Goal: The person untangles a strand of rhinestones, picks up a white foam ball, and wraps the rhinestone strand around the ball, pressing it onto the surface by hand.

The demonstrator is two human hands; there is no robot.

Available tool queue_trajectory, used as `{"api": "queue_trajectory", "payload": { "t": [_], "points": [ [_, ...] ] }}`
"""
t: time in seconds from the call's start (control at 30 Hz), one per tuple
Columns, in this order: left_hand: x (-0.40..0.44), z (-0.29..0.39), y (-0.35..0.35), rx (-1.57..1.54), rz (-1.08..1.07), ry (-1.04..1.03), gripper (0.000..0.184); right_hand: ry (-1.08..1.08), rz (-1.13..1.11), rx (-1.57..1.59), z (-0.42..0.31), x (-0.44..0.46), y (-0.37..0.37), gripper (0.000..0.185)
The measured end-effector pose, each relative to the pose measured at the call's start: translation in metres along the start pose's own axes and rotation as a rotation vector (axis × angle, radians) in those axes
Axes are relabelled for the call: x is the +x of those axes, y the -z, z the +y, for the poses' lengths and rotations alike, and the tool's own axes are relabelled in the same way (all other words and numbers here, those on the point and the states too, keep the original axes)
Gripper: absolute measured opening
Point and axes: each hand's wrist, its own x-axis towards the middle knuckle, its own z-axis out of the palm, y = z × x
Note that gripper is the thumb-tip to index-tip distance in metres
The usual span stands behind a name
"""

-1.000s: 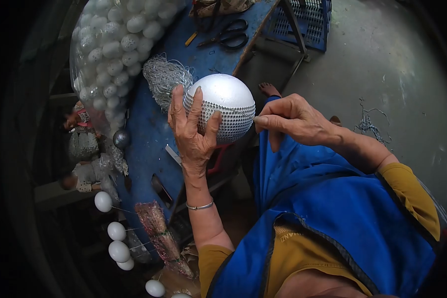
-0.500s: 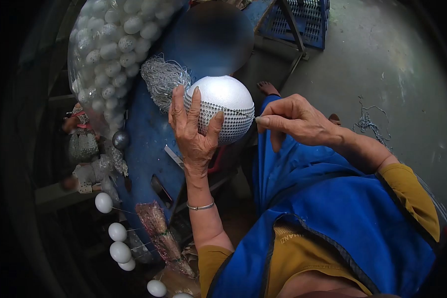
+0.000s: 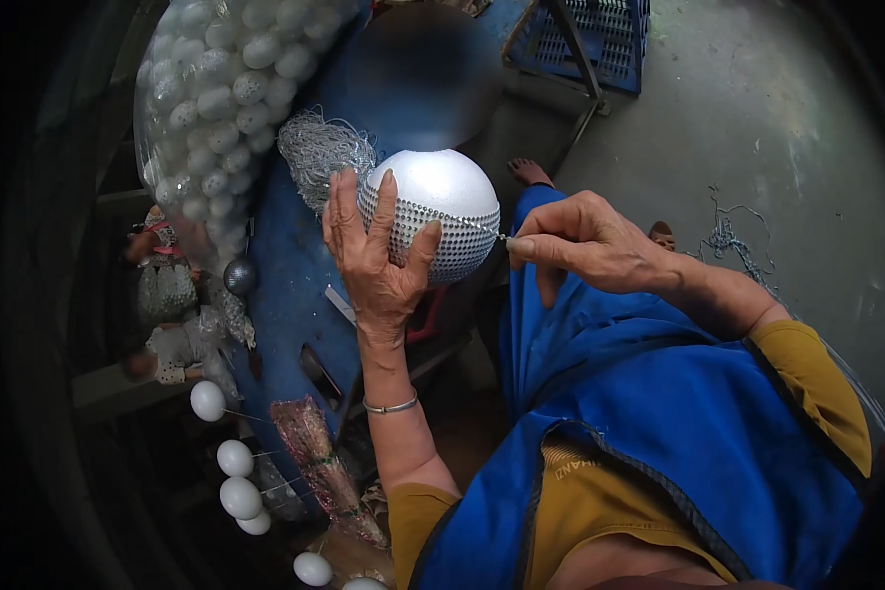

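Observation:
A white foam ball (image 3: 441, 180) is in my left hand (image 3: 376, 270), whose spread fingers and thumb press against its near left side. Rows of small silver beads cover the ball's lower part, while its top is bare and smooth. From the upper edge of those rows, a silver bead strand (image 3: 484, 228) runs taut off the right side of the ball. My right hand (image 3: 592, 246) pinches this strand between thumb and forefinger, just right of the ball. My left fingers and palm hide part of the beaded surface.
A heap of silver bead strands (image 3: 317, 152) lies behind the ball on the blue table (image 3: 280, 295). Left of it stands a clear bag of white balls (image 3: 221, 128). White balls on sticks (image 3: 239, 498) jut out lower left. A blue crate (image 3: 619, 49) and loose strands (image 3: 733, 241) are on the floor.
The ball and my left hand have shifted slightly left. The strand between the ball and my right hand shows more clearly now; my right hand has barely moved.

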Motion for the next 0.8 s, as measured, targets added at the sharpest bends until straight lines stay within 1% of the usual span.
{"api": "queue_trajectory", "payload": {
  "t": [0.03, 0.07, 0.13, 0.17, 0.23, 0.27, 0.33, 0.37, 0.43, 0.47, 0.53, 0.57, 0.63, 0.67, 0.73, 0.77, 0.8],
  "points": [
    [0.0, 0.0, 0.001, 0.067, 0.044, -0.036, 0.055, -0.004, -0.004, 0.018, 0.0, -0.001, -0.001, 0.03],
    [-0.002, 0.0, 0.0, 0.067, 0.043, -0.037, 0.055, -0.003, -0.003, 0.018, 0.001, -0.002, -0.001, 0.03],
    [-0.008, -0.001, -0.005, -0.156, 0.023, 0.054, 0.054, 0.001, 0.004, -0.037, 0.002, -0.003, -0.001, 0.03],
    [-0.009, -0.002, -0.007, -0.158, 0.025, 0.054, 0.054, 0.0, 0.005, -0.039, 0.002, -0.004, -0.001, 0.03],
    [-0.009, -0.002, -0.011, -0.312, 0.048, 0.174, 0.055, -0.01, 0.023, -0.026, 0.0, -0.006, 0.001, 0.03],
    [-0.009, 0.001, -0.011, -0.312, 0.048, 0.176, 0.055, -0.012, 0.023, -0.027, 0.001, -0.006, 0.001, 0.03],
    [-0.005, 0.007, -0.009, -0.176, 0.056, 0.001, 0.057, 0.0, 0.022, -0.03, 0.003, -0.006, 0.001, 0.03],
    [-0.005, 0.005, -0.008, -0.174, 0.056, 0.0, 0.057, 0.002, 0.021, -0.03, 0.002, -0.006, 0.0, 0.03],
    [-0.004, -0.002, -0.003, -0.096, -0.044, -0.018, 0.059, -0.005, -0.02, -0.038, -0.002, -0.007, -0.003, 0.03],
    [-0.002, -0.003, -0.001, -0.095, -0.045, -0.018, 0.059, -0.005, -0.021, -0.037, -0.002, -0.005, -0.005, 0.03],
    [0.001, -0.001, 0.006, 0.082, -0.007, -0.089, 0.058, 0.009, -0.032, -0.071, -0.001, -0.002, -0.006, 0.03],
    [-0.003, -0.003, 0.006, 0.086, -0.007, -0.088, 0.058, 0.011, -0.036, -0.07, 0.001, -0.001, -0.006, 0.03],
    [-0.01, -0.005, 0.003, -0.267, -0.029, 0.13, 0.058, 0.004, -0.011, -0.037, 0.004, -0.001, -0.004, 0.031],
    [-0.012, -0.005, 0.001, -0.267, -0.027, 0.13, 0.058, 0.005, -0.012, -0.039, 0.004, -0.003, -0.003, 0.031],
    [-0.011, -0.002, -0.001, -0.447, -0.001, 0.261, 0.061, 0.012, -0.015, -0.025, 0.003, -0.005, -0.003, 0.031],
    [-0.011, -0.002, -0.003, -0.448, 0.0, 0.26, 0.061, 0.012, -0.014, -0.027, 0.004, -0.005, -0.003, 0.031],
    [-0.011, -0.003, -0.006, -0.345, 0.021, 0.14, 0.065, 0.01, -0.024, -0.042, 0.005, -0.005, -0.004, 0.031]
  ]
}}
